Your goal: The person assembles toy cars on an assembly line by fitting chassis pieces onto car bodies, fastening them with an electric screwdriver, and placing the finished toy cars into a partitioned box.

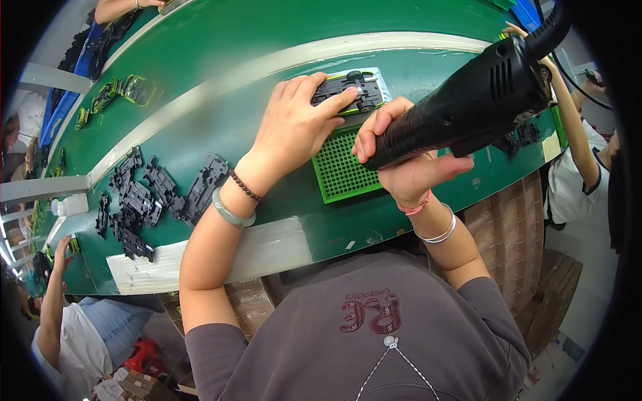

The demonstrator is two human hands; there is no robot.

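Note:
My left hand is closed over a toy car that lies wheels up, its black chassis showing and a yellow-green edge peeking out. The car rests on a pale pad at the far side of a green perforated tray. In my right hand is a black corded electric screwdriver, the fingers wrapped round its narrow end and the thumb stretched out beneath. The tool's working tip is hidden. Its thick body slants up to the right, near the camera.
Left of my arm, several black plastic chassis parts lie in a pile on the green table, near a white bottle. Toy cars sit past the curved white strip. People work at left, right and far side.

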